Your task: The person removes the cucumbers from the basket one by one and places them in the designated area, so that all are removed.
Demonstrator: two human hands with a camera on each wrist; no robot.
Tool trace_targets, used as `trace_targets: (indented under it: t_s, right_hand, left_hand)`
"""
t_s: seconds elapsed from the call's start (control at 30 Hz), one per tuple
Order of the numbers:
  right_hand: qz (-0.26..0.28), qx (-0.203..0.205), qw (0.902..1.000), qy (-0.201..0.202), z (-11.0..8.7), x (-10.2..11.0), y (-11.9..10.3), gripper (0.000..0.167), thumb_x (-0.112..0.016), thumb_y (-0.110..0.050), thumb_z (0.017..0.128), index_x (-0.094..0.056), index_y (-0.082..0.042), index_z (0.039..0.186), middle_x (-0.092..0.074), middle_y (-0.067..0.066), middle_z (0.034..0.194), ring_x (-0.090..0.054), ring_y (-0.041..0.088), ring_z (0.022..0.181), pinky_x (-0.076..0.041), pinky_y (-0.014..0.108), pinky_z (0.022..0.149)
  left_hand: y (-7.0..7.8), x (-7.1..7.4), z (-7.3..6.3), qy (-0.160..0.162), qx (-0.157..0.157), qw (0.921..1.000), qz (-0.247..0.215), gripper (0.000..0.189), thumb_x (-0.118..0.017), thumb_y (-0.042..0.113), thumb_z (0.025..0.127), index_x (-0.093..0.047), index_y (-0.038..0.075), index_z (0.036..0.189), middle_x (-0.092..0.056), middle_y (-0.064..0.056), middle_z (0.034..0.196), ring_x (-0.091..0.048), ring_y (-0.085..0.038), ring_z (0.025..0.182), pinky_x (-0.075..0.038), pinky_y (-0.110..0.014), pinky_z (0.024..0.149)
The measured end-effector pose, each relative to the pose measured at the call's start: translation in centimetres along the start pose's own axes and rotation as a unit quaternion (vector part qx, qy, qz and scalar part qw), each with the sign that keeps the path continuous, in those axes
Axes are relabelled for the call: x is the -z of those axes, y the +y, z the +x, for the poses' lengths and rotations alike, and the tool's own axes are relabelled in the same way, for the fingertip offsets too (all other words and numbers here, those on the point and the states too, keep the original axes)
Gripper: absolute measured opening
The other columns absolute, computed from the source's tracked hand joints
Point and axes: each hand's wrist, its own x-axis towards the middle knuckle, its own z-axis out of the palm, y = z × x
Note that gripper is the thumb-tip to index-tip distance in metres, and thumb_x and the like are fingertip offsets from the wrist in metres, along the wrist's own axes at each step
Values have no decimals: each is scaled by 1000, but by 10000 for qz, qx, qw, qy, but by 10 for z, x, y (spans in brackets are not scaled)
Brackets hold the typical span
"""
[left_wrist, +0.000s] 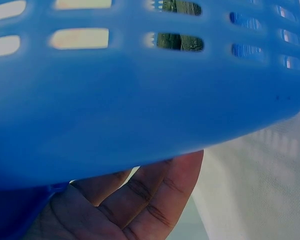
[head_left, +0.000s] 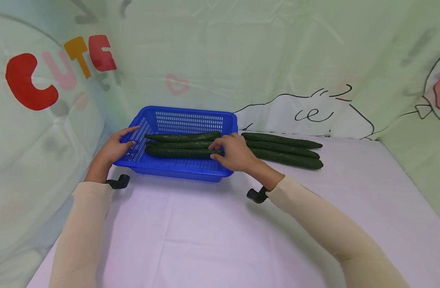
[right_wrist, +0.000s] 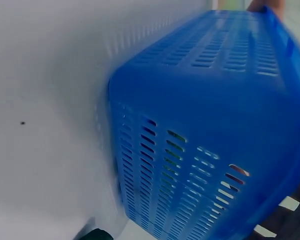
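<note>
A blue plastic basket with slotted walls sits on the table. Inside it lie three long dark green cucumbers, side by side. At the basket's left end my left hand grips the rim, thumb on the inner side; the left wrist view shows fingers against the outside of the wall. My right hand reaches over the right rim and holds the right end of the nearest cucumber between thumb and fingers. In the right wrist view the basket wall hides most of that hand.
Three more cucumbers lie side by side on the white table cloth, just right of the basket. A printed curtain hangs close behind the basket and along the left side. Dark wrist mounts sit under both wrists.
</note>
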Motion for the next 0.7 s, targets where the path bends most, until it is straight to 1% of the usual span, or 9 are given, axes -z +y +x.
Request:
trace_targets:
  t_s: [0.1, 0.17, 0.23, 0.33, 0.4, 0.53, 0.63, 0.7]
  right_hand:
    - [-155, 134, 9998, -14, 9, -4, 3, 24, -72, -21, 89, -74, -11, 110, -74, 8, 100, -63, 29, 97, -47, 47, 86]
    - [-258, 143, 9995, -101, 16, -6, 5, 24, -72, -20, 89, -74, -10, 110, -75, 7, 97, -66, 26, 92, -50, 43, 82]
    - [-357, 35, 9990, -249, 21, -8, 6, 24, -72, -19, 89, -74, -10, 111, -75, 6, 94, -68, 23, 88, -52, 41, 78]
    - [-551, -227, 9970, -503, 30, -11, 5, 24, -70, -21, 91, -73, -12, 113, -75, 4, 94, -69, 20, 86, -52, 40, 78]
    - [-686, -373, 9950, -616, 36, -13, 5, 25, -69, -21, 91, -72, -13, 114, -75, 4, 97, -70, 20, 88, -53, 40, 80]
    - [-927, -523, 9914, -760, 46, -16, 6, 25, -68, -21, 92, -72, -12, 115, -75, 5, 105, -71, 22, 94, -55, 41, 85]
    - [-1084, -637, 9881, -887, 51, -19, 7, 27, -68, -24, 92, -72, -12, 116, -75, 5, 111, -70, 25, 102, -55, 43, 89]
    - [-1260, -702, 9847, -979, 54, -21, 7, 29, -67, -26, 92, -71, -12, 118, -74, 5, 115, -67, 27, 109, -53, 44, 95]
  left_hand:
    - [1, -1, 0, -5, -16, 10000, -11, 59, -45, 15, 101, -27, 28, 156, -14, -22, 164, -24, -53, 144, -26, -71, 110]
    - [1, -1, 0, -3, -19, 10000, 1, 60, -45, 15, 101, -27, 28, 156, -14, -22, 164, -24, -53, 144, -25, -71, 110]
    - [1, -1, -1, -4, 1, 10000, 11, 60, -45, 16, 101, -27, 28, 156, -13, -22, 164, -24, -53, 144, -25, -72, 110]
    - [0, -1, -1, 7, -3, 10000, 5, 59, -45, 16, 101, -28, 28, 156, -14, -22, 164, -24, -53, 144, -26, -71, 110]
    - [0, -1, 0, 13, -13, 10000, -1, 59, -45, 15, 101, -28, 28, 156, -14, -21, 164, -24, -53, 144, -26, -71, 110]
    - [-1, -2, 1, 15, 15, 10000, 9, 60, -45, 16, 101, -28, 29, 156, -14, -21, 164, -24, -52, 145, -25, -71, 110]
    - [-1, -1, 2, 6, 29, 10000, 23, 59, -45, 17, 101, -27, 29, 156, -13, -21, 164, -24, -53, 144, -26, -71, 110]
    - [-1, 0, 2, -4, 29, 10000, 13, 59, -45, 18, 101, -27, 30, 156, -13, -21, 164, -23, -53, 144, -26, -72, 110]
